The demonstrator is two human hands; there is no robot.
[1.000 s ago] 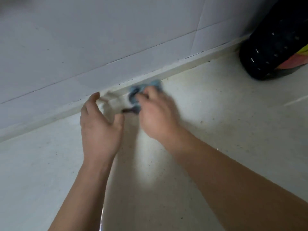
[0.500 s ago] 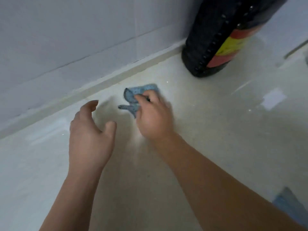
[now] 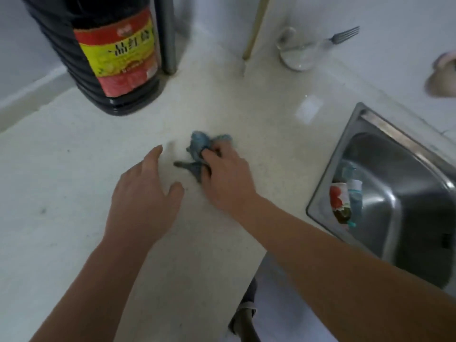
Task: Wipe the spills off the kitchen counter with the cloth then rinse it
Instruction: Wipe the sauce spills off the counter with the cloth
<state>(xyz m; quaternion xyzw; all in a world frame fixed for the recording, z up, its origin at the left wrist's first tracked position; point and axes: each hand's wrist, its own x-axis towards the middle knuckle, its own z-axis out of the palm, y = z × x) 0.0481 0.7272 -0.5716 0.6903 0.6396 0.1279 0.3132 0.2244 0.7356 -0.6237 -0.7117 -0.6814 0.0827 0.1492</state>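
Head view: a crumpled blue cloth (image 3: 200,147) is gripped by the right hand (image 3: 225,178) and pressed on the counter (image 3: 74,193), left of the sink (image 3: 385,193) (steel). The left hand (image 3: 145,198) is held relaxed w/ fingers spread, nothing grasped, further left of the sink

Light was soft and dim, with a pale glare patch on the counter (image 3: 308,111) toward two o'clock; edges bowed from the wide lens, and everything looked slightly blurred.
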